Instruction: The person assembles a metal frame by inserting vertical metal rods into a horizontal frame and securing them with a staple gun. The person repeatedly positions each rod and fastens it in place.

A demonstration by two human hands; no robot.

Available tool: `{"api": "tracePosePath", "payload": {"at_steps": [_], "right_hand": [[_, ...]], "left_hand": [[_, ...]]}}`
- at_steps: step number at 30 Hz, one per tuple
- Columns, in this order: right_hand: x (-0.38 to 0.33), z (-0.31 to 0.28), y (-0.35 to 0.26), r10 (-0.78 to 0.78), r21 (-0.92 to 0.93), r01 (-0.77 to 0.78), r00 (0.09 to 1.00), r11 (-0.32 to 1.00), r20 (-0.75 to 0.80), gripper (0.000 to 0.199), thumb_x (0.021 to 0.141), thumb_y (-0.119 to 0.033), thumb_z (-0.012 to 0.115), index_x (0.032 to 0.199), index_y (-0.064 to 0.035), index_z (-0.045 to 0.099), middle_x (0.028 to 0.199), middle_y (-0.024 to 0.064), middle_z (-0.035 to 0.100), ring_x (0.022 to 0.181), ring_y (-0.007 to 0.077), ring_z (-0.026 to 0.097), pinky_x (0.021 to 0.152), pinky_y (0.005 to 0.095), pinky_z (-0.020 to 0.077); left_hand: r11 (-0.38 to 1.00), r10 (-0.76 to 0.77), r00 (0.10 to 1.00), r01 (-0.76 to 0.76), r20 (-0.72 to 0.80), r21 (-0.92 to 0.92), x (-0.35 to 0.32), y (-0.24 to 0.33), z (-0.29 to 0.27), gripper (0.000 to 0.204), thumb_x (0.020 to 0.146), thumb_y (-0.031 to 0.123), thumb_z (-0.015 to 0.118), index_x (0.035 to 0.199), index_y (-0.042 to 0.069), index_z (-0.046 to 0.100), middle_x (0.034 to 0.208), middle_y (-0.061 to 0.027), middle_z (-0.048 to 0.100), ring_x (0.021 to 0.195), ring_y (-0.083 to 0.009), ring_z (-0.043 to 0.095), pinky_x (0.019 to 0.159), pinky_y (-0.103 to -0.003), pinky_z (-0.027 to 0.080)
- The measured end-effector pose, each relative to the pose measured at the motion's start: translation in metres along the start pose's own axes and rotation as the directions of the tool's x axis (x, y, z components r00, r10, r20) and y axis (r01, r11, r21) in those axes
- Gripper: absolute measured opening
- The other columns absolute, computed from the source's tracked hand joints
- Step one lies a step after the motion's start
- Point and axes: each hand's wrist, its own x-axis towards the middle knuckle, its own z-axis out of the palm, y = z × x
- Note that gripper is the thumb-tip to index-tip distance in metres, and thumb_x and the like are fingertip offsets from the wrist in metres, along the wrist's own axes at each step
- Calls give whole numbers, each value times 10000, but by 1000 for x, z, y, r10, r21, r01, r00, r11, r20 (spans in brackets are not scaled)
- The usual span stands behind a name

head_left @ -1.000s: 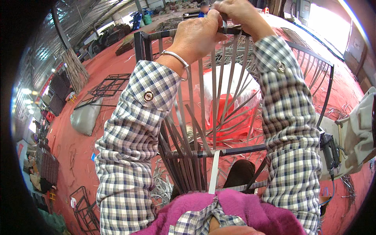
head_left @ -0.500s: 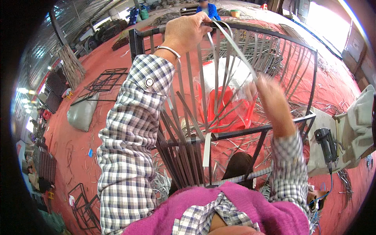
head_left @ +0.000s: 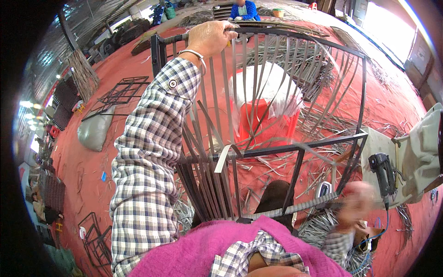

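Observation:
A black metal frame (head_left: 299,173) stands in front of me, with flat grey-brown strips (head_left: 214,87) running down from its top rail to a lower bar. My left hand (head_left: 210,39) is closed on the top rail, near its left end. Past the frame's lower right corner, my right hand (head_left: 357,201) is smeared by motion, so its fingers cannot be read. A blurred pale strip (head_left: 314,151) crosses the lower bar towards that hand. Over the bar, left of its middle, a short light strip end (head_left: 223,158) sticks out.
A black power tool (head_left: 383,173) with a blue hose hangs on a beige cloth-covered stand (head_left: 417,152) at right. Behind the frame sits a red container (head_left: 258,121) under white plastic (head_left: 265,83). Loose strips (head_left: 318,219) litter the red floor. Another person (head_left: 244,11) is at the far side.
My right hand has swept down and right, from the frame's middle to beyond its lower right corner. My left hand has shifted slightly left along the top rail. The frame has moved a little.

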Motion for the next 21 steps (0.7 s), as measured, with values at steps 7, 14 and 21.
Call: {"api": "tracePosePath", "payload": {"at_steps": [7, 14, 21], "right_hand": [[13, 292, -45, -130, 484, -262, 761, 835, 636, 144, 796, -44, 531, 923, -10, 592, 824, 168, 614, 784, 313, 603, 710, 399, 467], [162, 366, -75, 437, 796, -604, 726, 36, 531, 226, 886, -136, 523, 1095, -49, 512, 923, 40, 551, 766, 138, 513, 662, 265, 449], [204, 400, -29, -5, 702, 9, 1000, 712, -7, 137, 906, -138, 498, 943, -11, 535, 811, 79, 590, 690, 181, 545, 648, 316, 457]], "left_hand": [[999, 20, 1000, -21, 8, 27, 6, -3, 1, 300, 833, 428, 551, 956, 179, 665, 833, -78, 669, 785, -293, 636, 663, -417, 487], [998, 21, 999, -23, 48, 61, 5, -3, 7, 301, 862, 412, 526, 1012, 183, 654, 848, -54, 666, 807, -270, 631, 671, -400, 479], [998, 48, 999, -48, 8, 28, 5, -11, 27, 310, 827, 426, 539, 945, 173, 673, 823, -75, 670, 798, -291, 636, 674, -429, 484]]}}
